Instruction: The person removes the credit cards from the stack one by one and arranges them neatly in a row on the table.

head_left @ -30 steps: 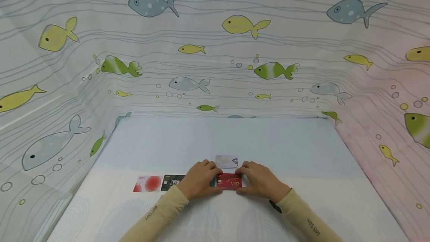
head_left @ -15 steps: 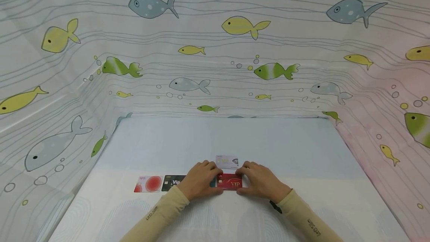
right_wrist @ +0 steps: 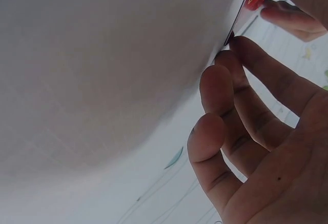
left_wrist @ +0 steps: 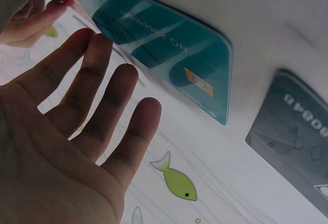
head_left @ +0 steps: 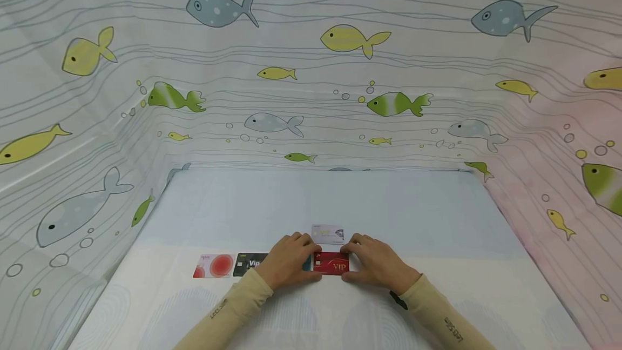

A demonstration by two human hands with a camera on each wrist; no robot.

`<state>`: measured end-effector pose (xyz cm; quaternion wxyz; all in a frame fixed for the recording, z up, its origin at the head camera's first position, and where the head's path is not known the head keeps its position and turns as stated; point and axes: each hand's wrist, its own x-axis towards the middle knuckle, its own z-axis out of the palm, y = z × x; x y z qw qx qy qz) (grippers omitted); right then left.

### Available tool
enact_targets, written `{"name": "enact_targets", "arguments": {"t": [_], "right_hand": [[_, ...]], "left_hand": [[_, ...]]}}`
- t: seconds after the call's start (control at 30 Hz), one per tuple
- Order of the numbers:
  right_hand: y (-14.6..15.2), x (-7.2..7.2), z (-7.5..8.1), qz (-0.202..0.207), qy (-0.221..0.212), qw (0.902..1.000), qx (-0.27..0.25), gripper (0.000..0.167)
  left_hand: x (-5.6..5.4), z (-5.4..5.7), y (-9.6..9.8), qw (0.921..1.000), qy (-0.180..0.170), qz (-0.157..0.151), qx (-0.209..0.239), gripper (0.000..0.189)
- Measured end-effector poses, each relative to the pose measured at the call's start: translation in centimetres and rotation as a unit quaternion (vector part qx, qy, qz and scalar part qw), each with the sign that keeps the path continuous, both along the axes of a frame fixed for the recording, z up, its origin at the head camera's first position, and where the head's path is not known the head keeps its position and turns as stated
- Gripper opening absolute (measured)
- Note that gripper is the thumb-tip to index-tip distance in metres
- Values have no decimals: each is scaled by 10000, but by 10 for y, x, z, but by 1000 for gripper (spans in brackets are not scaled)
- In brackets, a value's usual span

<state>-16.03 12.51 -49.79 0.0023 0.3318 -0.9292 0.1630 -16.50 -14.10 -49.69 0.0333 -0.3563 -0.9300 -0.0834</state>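
Note:
A red VIP card (head_left: 331, 263) lies flat on the table between both hands. My left hand (head_left: 288, 261) has its thumb and index finger at the card's left corners, and my right hand (head_left: 379, 263) pinches the right corners likewise. The other left fingers are spread in the left wrist view; the right fingers (right_wrist: 207, 131) bend inward in the right wrist view. Beneath the left hand is a teal chip card (left_wrist: 164, 44), mostly hidden in the head view. Just beyond the red card lies a pale silver card (head_left: 328, 234).
Left of the left hand, a black Vip card (head_left: 249, 264) and a white card with red circles (head_left: 213, 266) continue the row. The pale table (head_left: 413, 204) is enclosed by fish-patterned sheeting (head_left: 311, 112). Something dark (head_left: 398, 299) shows under the right wrist.
Almost nothing differs; both hands stay at the red card's ends, with only a very slight shift of the whole view.

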Motion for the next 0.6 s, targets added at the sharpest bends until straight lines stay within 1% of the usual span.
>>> {"name": "enact_targets", "arguments": {"t": [0.13, 0.37, 0.5, 0.6], "right_hand": [[1, 0, -1, -27, -23, 10000, 32, 49], [0, -1, -2, -10, -12, 10000, 18, 48], [0, -1, 1, -79, 36, 9999, 70, 48], [0, -1, 4, -234, 33, 9997, 82, 48]], "left_hand": [[0, 0, 0, 10000, -51, 13, 21, 57], [-1, 0, 0, 10000, -19, -4, 70, 57], [-3, 3, -1, 9999, 57, -16, 96, 56], [-6, 7, -3, 9997, 114, 34, 194, 52]]}}
